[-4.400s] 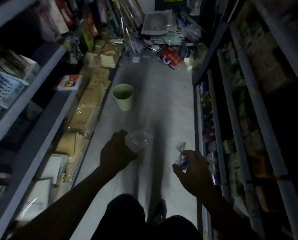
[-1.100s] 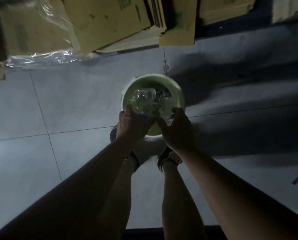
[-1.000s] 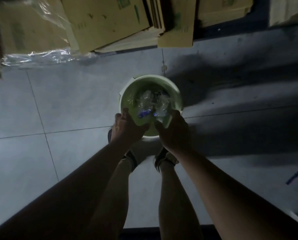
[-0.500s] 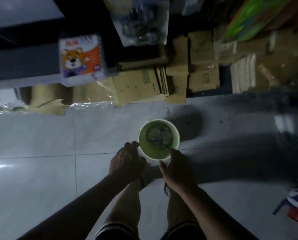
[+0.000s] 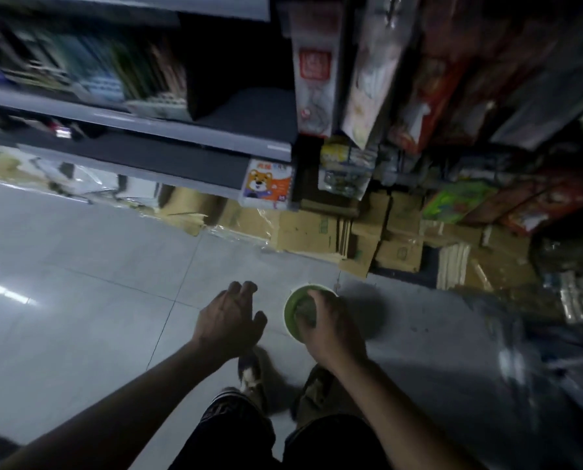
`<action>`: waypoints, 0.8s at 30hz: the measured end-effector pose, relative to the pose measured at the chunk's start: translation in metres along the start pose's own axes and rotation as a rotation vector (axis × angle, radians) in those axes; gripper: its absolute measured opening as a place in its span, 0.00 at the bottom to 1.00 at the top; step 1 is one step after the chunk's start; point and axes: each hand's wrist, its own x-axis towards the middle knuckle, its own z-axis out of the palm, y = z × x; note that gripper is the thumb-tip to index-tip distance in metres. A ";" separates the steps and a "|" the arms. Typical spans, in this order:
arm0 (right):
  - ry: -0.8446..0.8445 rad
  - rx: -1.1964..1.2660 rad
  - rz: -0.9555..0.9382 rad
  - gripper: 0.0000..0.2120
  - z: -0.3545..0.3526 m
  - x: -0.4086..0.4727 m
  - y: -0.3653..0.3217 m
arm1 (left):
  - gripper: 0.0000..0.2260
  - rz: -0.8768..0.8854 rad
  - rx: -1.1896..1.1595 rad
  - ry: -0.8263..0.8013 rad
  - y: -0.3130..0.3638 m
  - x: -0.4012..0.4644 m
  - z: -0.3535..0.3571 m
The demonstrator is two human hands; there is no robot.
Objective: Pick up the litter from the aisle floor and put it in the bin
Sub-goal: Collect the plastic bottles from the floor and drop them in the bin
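A small green bin (image 5: 292, 312) stands on the grey tiled aisle floor just ahead of my feet. Crumpled clear plastic litter (image 5: 304, 308) lies inside it, partly hidden. My right hand (image 5: 331, 322) hangs in front of the bin's right half and covers it; nothing shows in its fingers. My left hand (image 5: 230, 318) is to the left of the bin, over bare floor, with fingers apart and nothing held.
Flattened cardboard boxes (image 5: 314, 232) and plastic-wrapped stacks line the foot of the grey shelving (image 5: 168, 130) behind the bin. A box with a cartoon tiger (image 5: 266, 183) sits at the shelf's end. Packaged goods crowd the right side (image 5: 537, 215).
Both hands dropped the clear plastic litter into the bin and drew back. My view has risen and swung, so the bin looks smaller and farther away. The left hand has spread out to the left.
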 end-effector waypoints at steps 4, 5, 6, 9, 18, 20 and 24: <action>0.014 -0.046 -0.081 0.25 -0.016 -0.012 -0.027 | 0.23 -0.071 -0.056 0.088 -0.015 -0.034 -0.027; 0.013 -0.062 -0.112 0.25 -0.016 -0.017 -0.035 | 0.23 -0.094 -0.076 0.112 -0.022 -0.044 -0.033; 0.003 -0.082 -0.139 0.25 -0.016 -0.022 -0.046 | 0.23 -0.120 -0.092 0.134 -0.031 -0.056 -0.040; -0.045 -0.115 -0.221 0.26 -0.007 -0.033 -0.078 | 0.23 -0.190 -0.139 0.214 -0.063 -0.085 -0.052; -0.211 -0.310 -0.483 0.25 0.052 -0.071 -0.179 | 0.22 -0.468 -0.278 0.406 -0.172 -0.202 -0.064; -0.248 -0.355 -0.538 0.25 0.068 -0.082 -0.200 | 0.22 -0.546 -0.312 0.435 -0.196 -0.229 -0.061; -0.281 -0.418 -0.664 0.25 0.100 -0.100 -0.240 | 0.22 -0.690 -0.376 0.466 -0.235 -0.275 -0.051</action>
